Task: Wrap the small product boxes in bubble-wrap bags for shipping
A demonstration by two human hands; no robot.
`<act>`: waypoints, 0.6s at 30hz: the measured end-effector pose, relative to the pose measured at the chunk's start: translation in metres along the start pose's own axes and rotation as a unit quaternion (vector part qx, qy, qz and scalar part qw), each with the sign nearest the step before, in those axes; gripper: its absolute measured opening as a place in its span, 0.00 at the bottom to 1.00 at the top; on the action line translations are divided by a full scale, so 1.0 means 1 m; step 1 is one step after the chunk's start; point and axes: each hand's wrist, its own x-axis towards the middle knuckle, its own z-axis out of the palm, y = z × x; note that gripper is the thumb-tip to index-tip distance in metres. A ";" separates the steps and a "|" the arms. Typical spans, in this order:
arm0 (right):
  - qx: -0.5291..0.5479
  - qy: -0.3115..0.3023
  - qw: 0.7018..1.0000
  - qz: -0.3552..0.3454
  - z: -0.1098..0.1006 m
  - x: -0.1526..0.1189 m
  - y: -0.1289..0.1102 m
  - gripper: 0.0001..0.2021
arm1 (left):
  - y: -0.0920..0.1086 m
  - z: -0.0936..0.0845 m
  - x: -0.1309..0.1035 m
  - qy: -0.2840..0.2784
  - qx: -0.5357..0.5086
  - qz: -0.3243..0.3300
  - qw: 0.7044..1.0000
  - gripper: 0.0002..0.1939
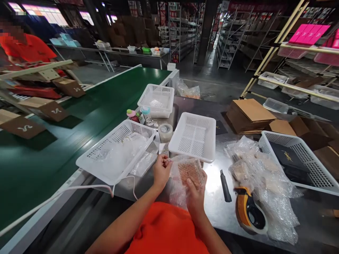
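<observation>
Between my hands is a bubble-wrap bag (191,171) with something flat and brownish-orange inside. My right hand (195,195) grips its right side, thumb across the front. At the bag's upper left edge, my left hand (162,170) pinches with closed fingers; it seems to have hold of the clear plastic. Just beyond lies an empty-looking white basket (211,141). To the right, a black box cutter (225,186) and an orange-and-black tape dispenser (249,211) rest on the metal table (212,211). A roll of clear tape (165,132) stands beyond my left hand.
Bubble-wrapped packets (265,183) are heaped at right beside a white basket (328,181) holding black boxes. Folded cardboard (251,113) is stacked behind. A basket (87,165) of plastic sits left, by a green conveyor (116,95). A person (31,49) in orange stands across it.
</observation>
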 end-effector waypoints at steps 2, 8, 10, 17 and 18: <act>-0.100 -0.083 0.980 -0.150 -0.009 0.001 0.005 0.21 | 0.007 -0.002 0.002 -0.043 -0.008 0.007 0.999 0.08; -0.299 -0.253 0.849 -0.355 -0.036 0.011 0.019 0.24 | 0.030 -0.016 0.004 -0.100 0.034 0.074 0.992 0.17; -0.258 -0.210 0.890 -0.312 -0.034 0.009 0.023 0.23 | 0.036 -0.017 0.001 -0.125 0.064 0.110 0.984 0.16; 0.088 0.018 0.991 0.097 -0.002 0.008 0.009 0.23 | 0.033 -0.021 -0.014 -0.190 0.112 0.116 0.968 0.16; 0.128 0.034 0.982 0.135 0.001 0.011 0.007 0.23 | 0.031 -0.022 -0.016 -0.193 0.122 0.111 0.967 0.16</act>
